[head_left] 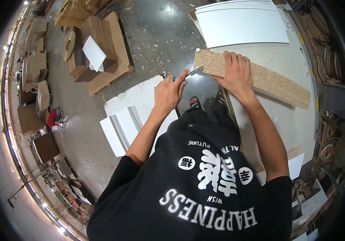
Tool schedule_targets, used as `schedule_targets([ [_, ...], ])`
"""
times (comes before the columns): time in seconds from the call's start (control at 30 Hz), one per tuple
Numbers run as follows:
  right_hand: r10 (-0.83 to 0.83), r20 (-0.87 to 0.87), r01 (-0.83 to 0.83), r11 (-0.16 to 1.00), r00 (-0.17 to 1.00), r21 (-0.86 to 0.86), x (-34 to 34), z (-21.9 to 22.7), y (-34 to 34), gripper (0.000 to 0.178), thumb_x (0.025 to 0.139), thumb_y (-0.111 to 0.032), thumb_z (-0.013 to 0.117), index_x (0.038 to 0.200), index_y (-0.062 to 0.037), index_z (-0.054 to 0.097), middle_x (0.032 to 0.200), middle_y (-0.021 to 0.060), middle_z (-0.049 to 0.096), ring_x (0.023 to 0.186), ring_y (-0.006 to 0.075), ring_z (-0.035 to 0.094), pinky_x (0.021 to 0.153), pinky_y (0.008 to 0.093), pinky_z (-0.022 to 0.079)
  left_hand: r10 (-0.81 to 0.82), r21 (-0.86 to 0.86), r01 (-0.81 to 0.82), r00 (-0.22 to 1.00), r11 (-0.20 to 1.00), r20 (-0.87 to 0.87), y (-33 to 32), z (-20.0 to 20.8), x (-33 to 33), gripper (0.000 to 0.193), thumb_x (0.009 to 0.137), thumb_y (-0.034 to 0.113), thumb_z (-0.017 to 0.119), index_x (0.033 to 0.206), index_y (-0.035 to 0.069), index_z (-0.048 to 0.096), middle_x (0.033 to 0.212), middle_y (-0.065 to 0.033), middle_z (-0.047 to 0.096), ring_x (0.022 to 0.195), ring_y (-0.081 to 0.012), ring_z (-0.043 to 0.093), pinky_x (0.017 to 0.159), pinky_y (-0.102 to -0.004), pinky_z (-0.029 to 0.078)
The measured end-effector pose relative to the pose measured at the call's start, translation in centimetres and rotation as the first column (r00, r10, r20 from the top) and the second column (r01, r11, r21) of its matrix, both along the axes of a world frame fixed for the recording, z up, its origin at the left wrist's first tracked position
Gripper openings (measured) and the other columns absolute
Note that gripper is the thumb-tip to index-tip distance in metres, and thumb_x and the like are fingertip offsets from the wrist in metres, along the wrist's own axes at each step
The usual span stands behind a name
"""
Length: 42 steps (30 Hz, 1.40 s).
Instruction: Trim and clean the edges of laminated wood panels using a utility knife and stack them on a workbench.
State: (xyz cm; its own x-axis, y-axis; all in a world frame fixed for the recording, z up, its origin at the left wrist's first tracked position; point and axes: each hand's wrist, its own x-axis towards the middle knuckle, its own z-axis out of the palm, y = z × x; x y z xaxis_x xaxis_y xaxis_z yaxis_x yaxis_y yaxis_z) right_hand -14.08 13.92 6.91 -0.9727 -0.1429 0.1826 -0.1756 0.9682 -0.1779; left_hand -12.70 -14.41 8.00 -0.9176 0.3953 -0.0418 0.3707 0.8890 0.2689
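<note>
My left hand is closed around a blue-handled utility knife, its flat grey blade pointing up and right. The blade lies against the left end corner of a long chipboard piece, whose bare brown particle face is turned up. My right hand grips this piece near that end, fingers over the top and thumb at the near long edge. Under the piece is a pale worktable. Whether the blade is cutting into the corner I cannot tell.
Large white panels lie stacked at the table's far end. Left of me, white strips rest on a white sheet. Brown boxes stand on the chip-strewn floor. A person in red is far left. Coiled edging hangs at right.
</note>
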Motion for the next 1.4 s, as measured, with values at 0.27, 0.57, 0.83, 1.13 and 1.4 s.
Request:
schedule_targets([
  [0.27,-0.009,0.111,0.012,1.000,0.994,-0.022,0.0,0.5,-0.1,0.095,0.075,-0.054,0.091,0.145,-0.0016,0.055,0.131,0.0131,0.064,0.123,0.0316,0.059,0.114,0.0500,0.041,0.054,0.053,-0.054,0.999,0.997,-0.004,0.4,-0.3,-2.7,0.044,0.111,0.033,0.058,0.155,0.030,0.057,0.090,-0.0144,0.063,0.083,-0.0379,0.069,0.071,-0.0494,0.055],
  [0.57,-0.013,0.097,0.014,1.000,0.995,-0.007,0.0,0.4,-0.1,0.096,0.076,-0.055,0.091,0.146,-0.0008,0.054,0.130,0.0132,0.064,0.121,0.0314,0.059,0.114,0.0497,0.041,0.007,0.002,-0.007,1.000,1.000,0.012,0.0,-0.1,-1.3,0.045,0.111,0.033,0.058,0.156,0.030,0.057,0.090,-0.0127,0.063,0.083,-0.0347,0.070,0.070,-0.0475,0.055],
  [0.83,-0.017,0.122,0.017,1.000,0.992,-0.005,-0.2,0.7,-0.3,0.095,0.077,-0.054,0.090,0.146,-0.0011,0.054,0.131,0.0132,0.063,0.122,0.0315,0.059,0.114,0.0494,0.041,-0.003,0.055,0.009,0.995,0.998,-0.099,1.2,-1.4,-5.2,0.042,0.110,0.036,0.060,0.151,0.029,0.061,0.087,-0.0137,0.065,0.079,-0.0343,0.071,0.066,-0.0466,0.056],
  [1.13,-0.030,0.136,0.031,0.999,0.990,-0.010,-0.3,0.2,-0.2,0.096,0.076,-0.053,0.091,0.147,-0.0019,0.053,0.131,0.0135,0.063,0.125,0.0318,0.058,0.115,0.0495,0.040,-0.033,0.015,0.033,0.999,0.999,0.020,0.8,-0.6,-5.2,0.043,0.112,0.035,0.055,0.155,0.031,0.057,0.089,-0.0127,0.065,0.086,-0.0358,0.072,0.072,-0.0473,0.056],
  [1.4,-0.015,0.127,0.019,0.999,0.992,-0.033,-0.3,0.7,-0.1,0.094,0.075,-0.054,0.091,0.145,-0.0024,0.054,0.131,0.0138,0.064,0.126,0.0318,0.059,0.116,0.0503,0.040,0.109,-0.058,-0.106,0.993,0.993,0.049,0.9,-2.6,-12.8,0.042,0.113,0.042,0.051,0.153,0.031,0.060,0.107,-0.0182,0.075,0.098,-0.0403,0.075,0.080,-0.0528,0.059],
])
